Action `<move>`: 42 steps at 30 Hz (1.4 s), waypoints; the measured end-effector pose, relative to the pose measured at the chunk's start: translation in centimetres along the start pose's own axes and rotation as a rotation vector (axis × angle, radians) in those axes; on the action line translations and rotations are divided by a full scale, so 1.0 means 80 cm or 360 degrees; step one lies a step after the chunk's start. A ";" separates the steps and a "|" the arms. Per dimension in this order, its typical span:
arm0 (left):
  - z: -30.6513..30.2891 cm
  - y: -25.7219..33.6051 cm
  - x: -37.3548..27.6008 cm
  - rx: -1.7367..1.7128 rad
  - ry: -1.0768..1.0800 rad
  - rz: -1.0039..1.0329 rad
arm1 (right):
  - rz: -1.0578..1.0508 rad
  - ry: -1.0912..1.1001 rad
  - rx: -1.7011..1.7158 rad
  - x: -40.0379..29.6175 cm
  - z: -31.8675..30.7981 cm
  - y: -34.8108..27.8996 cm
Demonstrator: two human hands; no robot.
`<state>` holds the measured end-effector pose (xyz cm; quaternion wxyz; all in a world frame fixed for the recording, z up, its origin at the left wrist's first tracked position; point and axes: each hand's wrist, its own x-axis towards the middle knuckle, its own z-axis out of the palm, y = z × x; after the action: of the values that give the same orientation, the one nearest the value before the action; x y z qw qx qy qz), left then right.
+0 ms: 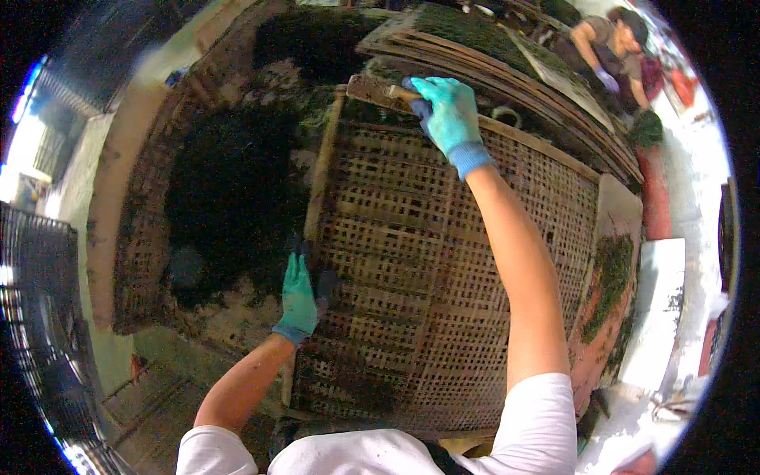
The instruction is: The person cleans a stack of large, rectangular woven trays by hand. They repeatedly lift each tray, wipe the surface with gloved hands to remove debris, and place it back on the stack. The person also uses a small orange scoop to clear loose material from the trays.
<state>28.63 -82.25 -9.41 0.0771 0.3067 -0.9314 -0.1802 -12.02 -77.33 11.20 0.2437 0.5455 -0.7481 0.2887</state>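
Note:
A large wood-framed lattice panel (380,255) with rows of square holes lies before me. My left hand (300,300), in a turquoise glove with a dark palm, straddles the panel's left rail, fingers on its outer side. At the far edge, my right hand (445,110), gloved alike, grips a brush-like tool (374,90) with a tan handle and a flat brown head. That head lies over the panel's far left corner; its underside is hidden. Left of the panel spreads a heap of dark, loose material (231,196), too dark to identify.
Several stacked frames (475,65) bearing dark green matter lie beyond the panel. A co-worker (614,53) with a gloved hand crouches at the far right. Along the right side are a board with green scraps (608,285) and a white block (656,309).

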 end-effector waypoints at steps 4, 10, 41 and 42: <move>-0.045 0.046 0.024 -0.0400 0.0141 0.0087 | -0.0073 -0.0235 -0.0173 -0.012 0.073 0.030; -0.075 0.041 0.024 -0.0130 0.0021 0.0165 | -0.0175 -0.0645 -0.0385 0.070 0.091 -0.126; -0.688 -0.224 -0.031 -0.0434 0.1570 0.1032 | -0.0234 -0.0212 0.0983 0.406 -0.087 -0.670; -0.716 -0.203 -0.012 -0.0064 0.1760 0.1099 | -0.0338 -0.0147 0.0928 0.409 -0.089 -0.683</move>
<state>52.80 -110.31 37.20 0.6041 0.0358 -0.7958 0.0220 31.29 -107.49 47.58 0.0715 0.6801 -0.5829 0.4389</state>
